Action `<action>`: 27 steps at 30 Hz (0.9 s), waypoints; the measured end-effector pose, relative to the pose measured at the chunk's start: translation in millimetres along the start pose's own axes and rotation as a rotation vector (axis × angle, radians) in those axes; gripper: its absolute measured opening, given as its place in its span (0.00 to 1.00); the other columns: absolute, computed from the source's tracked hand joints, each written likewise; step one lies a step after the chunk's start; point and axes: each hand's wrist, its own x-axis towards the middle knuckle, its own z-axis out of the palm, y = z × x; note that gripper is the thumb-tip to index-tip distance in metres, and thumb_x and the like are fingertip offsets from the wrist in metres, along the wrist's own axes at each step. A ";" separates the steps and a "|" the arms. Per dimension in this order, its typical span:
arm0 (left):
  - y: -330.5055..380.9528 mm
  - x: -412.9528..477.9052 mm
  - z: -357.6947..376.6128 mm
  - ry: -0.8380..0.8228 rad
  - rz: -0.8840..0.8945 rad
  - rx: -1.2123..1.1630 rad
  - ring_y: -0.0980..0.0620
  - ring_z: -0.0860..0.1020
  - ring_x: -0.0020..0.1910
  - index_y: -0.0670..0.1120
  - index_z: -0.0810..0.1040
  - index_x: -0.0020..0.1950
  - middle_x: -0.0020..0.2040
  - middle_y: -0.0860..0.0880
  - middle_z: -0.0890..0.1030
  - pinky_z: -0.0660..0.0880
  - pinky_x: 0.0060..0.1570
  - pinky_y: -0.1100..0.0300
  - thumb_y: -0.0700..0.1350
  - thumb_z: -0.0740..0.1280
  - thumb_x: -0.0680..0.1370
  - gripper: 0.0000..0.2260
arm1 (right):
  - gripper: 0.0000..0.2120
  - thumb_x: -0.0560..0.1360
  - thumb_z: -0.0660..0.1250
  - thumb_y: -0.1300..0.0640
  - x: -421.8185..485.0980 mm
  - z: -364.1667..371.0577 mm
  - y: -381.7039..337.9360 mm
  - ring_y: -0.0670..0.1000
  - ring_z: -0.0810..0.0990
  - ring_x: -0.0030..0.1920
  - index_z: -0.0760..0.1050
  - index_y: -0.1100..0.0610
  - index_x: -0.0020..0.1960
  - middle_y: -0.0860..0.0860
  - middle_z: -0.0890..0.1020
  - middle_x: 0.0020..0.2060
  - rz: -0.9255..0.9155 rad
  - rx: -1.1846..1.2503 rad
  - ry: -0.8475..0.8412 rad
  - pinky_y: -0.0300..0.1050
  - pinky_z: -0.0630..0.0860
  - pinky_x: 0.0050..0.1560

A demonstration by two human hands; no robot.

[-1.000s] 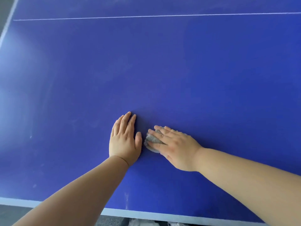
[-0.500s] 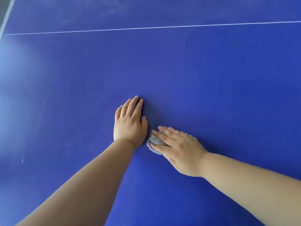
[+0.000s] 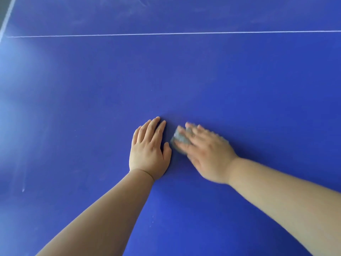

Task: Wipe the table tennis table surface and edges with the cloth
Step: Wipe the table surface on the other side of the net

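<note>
The blue table tennis table (image 3: 184, 80) fills the head view. My left hand (image 3: 149, 150) lies flat on it, palm down, fingers straight and together. Just to its right, my right hand (image 3: 206, 154) presses a small grey cloth (image 3: 180, 138) onto the surface with stretched fingers. This hand is blurred by motion. Most of the cloth is hidden under the fingers; only its left part shows between the forefinger and the thumb.
A thin white line (image 3: 166, 34) crosses the table far ahead of both hands. The table's white left edge (image 3: 7, 15) shows at the top left corner, with grey floor beyond it. Faint smears mark the surface past the line.
Both hands have moved farther onto the table, away from the near edge, which has dropped out of view. The right hand has slid the cloth forward beside the left hand's fingers.
</note>
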 end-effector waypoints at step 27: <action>-13.6 115.3 5.9 0.020 -0.092 -0.020 0.47 0.58 0.82 0.50 0.67 0.80 0.83 0.51 0.62 0.53 0.81 0.48 0.51 0.55 0.81 0.26 | 0.28 0.85 0.54 0.56 123.0 -32.6 109.5 0.63 0.54 0.82 0.55 0.53 0.84 0.59 0.55 0.83 0.528 0.063 0.099 0.56 0.49 0.82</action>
